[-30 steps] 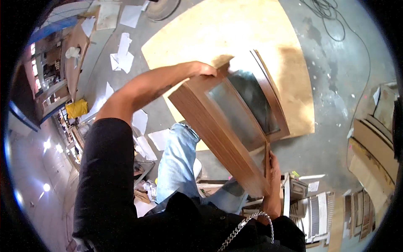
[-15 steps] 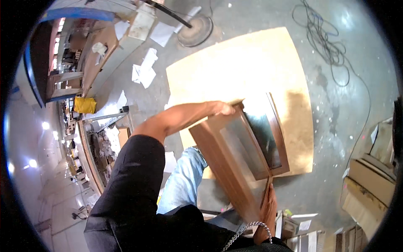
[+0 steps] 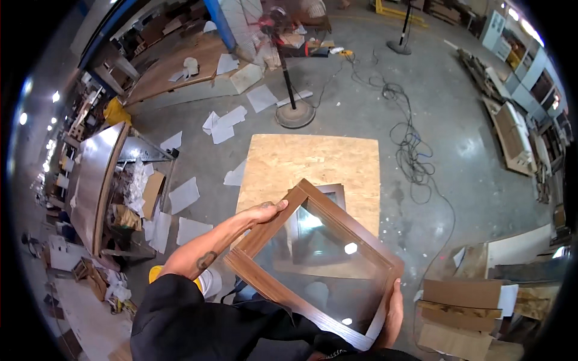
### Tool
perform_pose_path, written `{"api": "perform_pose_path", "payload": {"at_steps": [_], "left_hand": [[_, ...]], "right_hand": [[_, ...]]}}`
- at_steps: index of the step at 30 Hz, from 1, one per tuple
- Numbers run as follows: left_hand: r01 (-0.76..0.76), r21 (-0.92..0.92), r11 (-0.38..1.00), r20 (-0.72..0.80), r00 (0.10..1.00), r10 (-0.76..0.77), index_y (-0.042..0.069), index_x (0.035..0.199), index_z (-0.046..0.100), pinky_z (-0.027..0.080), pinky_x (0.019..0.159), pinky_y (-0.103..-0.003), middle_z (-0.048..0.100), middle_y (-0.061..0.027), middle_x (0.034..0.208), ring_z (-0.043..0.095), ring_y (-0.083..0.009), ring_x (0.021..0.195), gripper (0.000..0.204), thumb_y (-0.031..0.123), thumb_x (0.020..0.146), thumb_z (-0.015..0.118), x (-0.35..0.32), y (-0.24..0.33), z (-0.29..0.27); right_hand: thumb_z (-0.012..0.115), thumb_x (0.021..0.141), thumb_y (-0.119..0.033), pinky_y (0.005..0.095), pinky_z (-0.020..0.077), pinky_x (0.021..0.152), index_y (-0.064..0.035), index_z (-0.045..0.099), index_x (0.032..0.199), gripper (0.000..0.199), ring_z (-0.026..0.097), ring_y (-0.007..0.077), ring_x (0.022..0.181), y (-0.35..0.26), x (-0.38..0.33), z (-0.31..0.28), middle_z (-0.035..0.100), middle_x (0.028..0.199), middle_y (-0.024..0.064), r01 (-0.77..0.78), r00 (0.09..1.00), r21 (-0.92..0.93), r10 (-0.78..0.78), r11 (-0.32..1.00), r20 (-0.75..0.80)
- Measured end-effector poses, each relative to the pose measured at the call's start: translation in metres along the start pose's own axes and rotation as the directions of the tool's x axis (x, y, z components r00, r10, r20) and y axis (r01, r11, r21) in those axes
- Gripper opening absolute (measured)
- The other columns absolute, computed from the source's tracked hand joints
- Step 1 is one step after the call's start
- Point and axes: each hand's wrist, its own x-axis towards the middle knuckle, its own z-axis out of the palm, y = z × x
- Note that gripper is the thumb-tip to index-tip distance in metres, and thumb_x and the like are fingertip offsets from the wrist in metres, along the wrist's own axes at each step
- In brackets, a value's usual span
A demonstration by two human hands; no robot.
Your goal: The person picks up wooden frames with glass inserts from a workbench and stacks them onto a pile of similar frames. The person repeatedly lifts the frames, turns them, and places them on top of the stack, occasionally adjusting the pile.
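I hold a glass-panelled cabinet door with a brown wooden frame (image 3: pixel 260 237) in front of my body, turned like a diamond. My left hand (image 3: pixel 269 212) is closed on its upper left rail, the thumb lying over the wood. At the lower right edge, my right hand (image 3: pixel 394 307) grips the frame from outside; part of its fingers is hidden. Through the glass, a second framed glass door (image 3: pixel 332 191) shows, lying on a plywood sheet (image 3: pixel 277 157). Light glares off the held pane.
A pedestal fan (image 3: pixel 295 114) stands beyond the plywood, with paper sheets (image 3: pixel 227 125) scattered left of it. Coiled cable (image 3: pixel 409 153) lies on the floor to the right. A metal-topped table (image 3: pixel 99 180) is at left, cardboard boxes (image 3: pixel 460 301) at right. A white bucket (image 3: pixel 209 281) stands by my left arm.
The held door has swung from steeply tilted to flatter, its glass now facing up across my front. My view has lifted, showing more floor ahead. Both hands still grip the frame.
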Motion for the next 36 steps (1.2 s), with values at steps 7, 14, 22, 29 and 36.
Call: {"api": "perform_pose_path", "payload": {"at_steps": [7,14,22,29,36], "left_hand": [[-0.379,-0.23,0.896,-0.045,0.924,0.379,0.001,0.121,0.056,0.044,0.081,-0.035,0.058,-0.0124,0.109,0.053,-0.0189,0.097,0.072,0.062,0.092,0.032,-0.034,-0.034,0.054],[-0.424,-0.357,0.832,0.047,0.882,0.47,0.0,0.109,0.061,0.051,0.065,-0.031,0.063,-0.0124,0.091,0.061,-0.0177,0.08,0.078,0.071,0.082,0.044,-0.022,-0.039,0.083],[-0.459,-0.239,0.856,0.026,0.878,0.478,-0.003,0.128,0.048,0.042,0.089,-0.032,0.055,-0.0111,0.116,0.05,-0.0177,0.103,0.074,0.06,0.09,0.044,-0.012,0.036,0.167],[-0.341,-0.34,0.876,0.067,0.921,0.385,-0.005,0.128,0.046,0.034,0.097,-0.028,0.052,-0.0085,0.123,0.047,-0.0175,0.111,0.07,0.055,0.091,0.045,0.024,0.181,0.298],[-0.425,-0.227,0.876,0.041,0.895,0.445,-0.01,0.124,0.048,0.032,0.096,-0.029,0.049,-0.0085,0.117,0.042,-0.0183,0.106,0.084,0.065,0.086,0.046,0.102,0.331,0.401]], "right_hand": [[0.036,0.096,-0.052,0.0323,0.0401,0.091,0.0019,0.046,0.126,0.062,0.05,0.0216,0.106,-0.015,-0.014,-0.119,0.053,0.12,0.0102,0.387,0.92,-0.213,-0.39,0.897,0.031],[0.035,0.094,-0.057,0.0351,0.045,0.091,0.0027,0.051,0.124,0.068,0.056,0.0241,0.103,-0.046,-0.071,-0.128,0.058,0.116,0.0123,0.277,0.959,-0.308,-0.28,0.91,0.036],[0.038,0.092,-0.058,0.0342,0.0451,0.089,0.0025,0.051,0.123,0.069,0.056,0.0223,0.103,-0.081,-0.044,-0.219,0.058,0.114,0.0121,0.258,0.964,-0.181,-0.265,0.949,-0.013],[0.038,0.091,-0.06,0.0348,0.0467,0.086,0.0022,0.051,0.123,0.071,0.057,0.023,0.1,-0.182,-0.005,-0.359,0.059,0.113,0.0133,0.297,0.935,-0.116,-0.313,0.948,-0.168],[0.039,0.09,-0.062,0.0321,0.0494,0.071,0.0007,0.049,0.125,0.073,0.059,0.0188,0.089,-0.339,-0.009,-0.472,0.06,0.106,0.0117,0.248,0.922,-0.154,-0.282,0.957,-0.266]]}}
